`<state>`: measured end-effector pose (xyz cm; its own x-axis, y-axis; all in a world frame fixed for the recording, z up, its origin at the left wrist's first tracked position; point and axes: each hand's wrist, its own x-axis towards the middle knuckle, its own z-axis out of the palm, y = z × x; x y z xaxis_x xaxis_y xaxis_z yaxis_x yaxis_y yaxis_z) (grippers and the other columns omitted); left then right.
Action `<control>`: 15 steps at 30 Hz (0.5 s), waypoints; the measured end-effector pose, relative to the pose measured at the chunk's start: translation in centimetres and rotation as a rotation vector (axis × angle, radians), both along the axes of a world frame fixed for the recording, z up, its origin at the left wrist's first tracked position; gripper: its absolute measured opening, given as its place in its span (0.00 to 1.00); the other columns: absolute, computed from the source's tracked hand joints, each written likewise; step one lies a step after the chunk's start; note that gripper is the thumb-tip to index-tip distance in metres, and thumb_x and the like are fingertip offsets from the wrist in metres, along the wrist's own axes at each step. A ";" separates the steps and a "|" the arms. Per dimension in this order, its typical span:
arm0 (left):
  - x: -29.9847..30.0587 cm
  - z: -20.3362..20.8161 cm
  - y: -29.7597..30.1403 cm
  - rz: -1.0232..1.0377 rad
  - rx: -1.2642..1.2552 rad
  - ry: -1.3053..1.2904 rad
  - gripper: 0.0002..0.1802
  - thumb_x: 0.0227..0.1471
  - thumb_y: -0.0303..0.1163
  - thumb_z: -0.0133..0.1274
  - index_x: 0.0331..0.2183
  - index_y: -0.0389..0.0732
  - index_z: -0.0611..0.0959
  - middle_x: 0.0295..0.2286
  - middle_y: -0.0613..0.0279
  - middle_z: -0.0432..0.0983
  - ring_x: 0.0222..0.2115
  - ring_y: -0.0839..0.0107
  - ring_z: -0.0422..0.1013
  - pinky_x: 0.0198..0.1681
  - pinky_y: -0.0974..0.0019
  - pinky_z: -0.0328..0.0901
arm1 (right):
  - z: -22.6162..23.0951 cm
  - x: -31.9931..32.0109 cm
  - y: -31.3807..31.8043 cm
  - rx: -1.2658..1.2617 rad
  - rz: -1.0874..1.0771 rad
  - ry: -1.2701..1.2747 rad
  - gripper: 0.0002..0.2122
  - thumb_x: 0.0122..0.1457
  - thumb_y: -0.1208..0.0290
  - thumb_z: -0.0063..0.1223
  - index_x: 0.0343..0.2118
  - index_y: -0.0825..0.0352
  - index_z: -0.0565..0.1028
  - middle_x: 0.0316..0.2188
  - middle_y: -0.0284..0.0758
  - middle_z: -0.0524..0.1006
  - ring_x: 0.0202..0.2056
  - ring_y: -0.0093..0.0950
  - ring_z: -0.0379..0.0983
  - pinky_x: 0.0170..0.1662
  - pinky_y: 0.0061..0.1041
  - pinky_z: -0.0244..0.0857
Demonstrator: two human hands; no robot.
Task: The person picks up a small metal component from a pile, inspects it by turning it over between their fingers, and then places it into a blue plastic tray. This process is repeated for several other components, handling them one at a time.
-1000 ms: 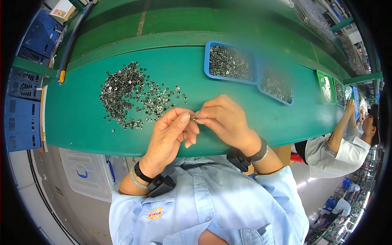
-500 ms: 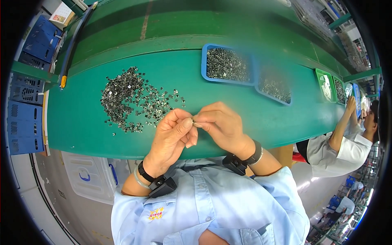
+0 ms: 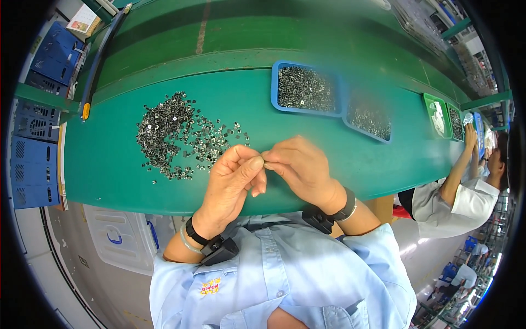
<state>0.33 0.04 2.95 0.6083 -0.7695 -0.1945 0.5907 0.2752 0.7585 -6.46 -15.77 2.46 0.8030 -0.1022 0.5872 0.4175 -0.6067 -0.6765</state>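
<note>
Left hand and right hand meet at frame centre, thumbs and fingers pinched closed, apparently on one small metal part, which the fingertips hide; its condition cannot be told. Progress, as judged: a large pile of metal parts remains loose on the table, left of centre, thinning toward the hands. Two blue trays, one upper centre, one right of it, hold many similar parts; whether these are finished cannot be determined. Blur obscures the second tray. Far right: a green tray and a co-worker.
</note>
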 end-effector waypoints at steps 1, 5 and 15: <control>0.0 0.1 0.0 0.000 0.000 -0.001 0.07 0.56 0.32 0.48 0.32 0.39 0.72 0.20 0.63 0.72 0.18 0.75 0.66 0.20 0.75 0.59 | 0.1 0.0 -0.2 -0.066 0.006 -0.015 0.08 0.48 0.79 0.58 0.32 0.64 0.74 0.29 0.33 0.75 0.30 0.30 0.71 0.33 0.26 0.65; -0.1 0.4 0.2 -0.012 -0.105 0.074 0.07 0.56 0.33 0.48 0.33 0.39 0.72 0.21 0.62 0.72 0.18 0.75 0.66 0.19 0.75 0.59 | 0.7 0.2 0.3 0.132 0.035 -0.002 0.08 0.47 0.78 0.58 0.32 0.65 0.75 0.28 0.33 0.75 0.30 0.29 0.72 0.29 0.24 0.67; -0.1 -0.6 0.0 -0.098 -0.306 0.235 0.08 0.55 0.35 0.49 0.32 0.40 0.72 0.22 0.62 0.72 0.17 0.74 0.65 0.18 0.71 0.58 | 0.9 0.2 0.5 0.184 0.105 0.010 0.07 0.47 0.77 0.58 0.31 0.65 0.75 0.26 0.33 0.75 0.28 0.29 0.72 0.27 0.24 0.67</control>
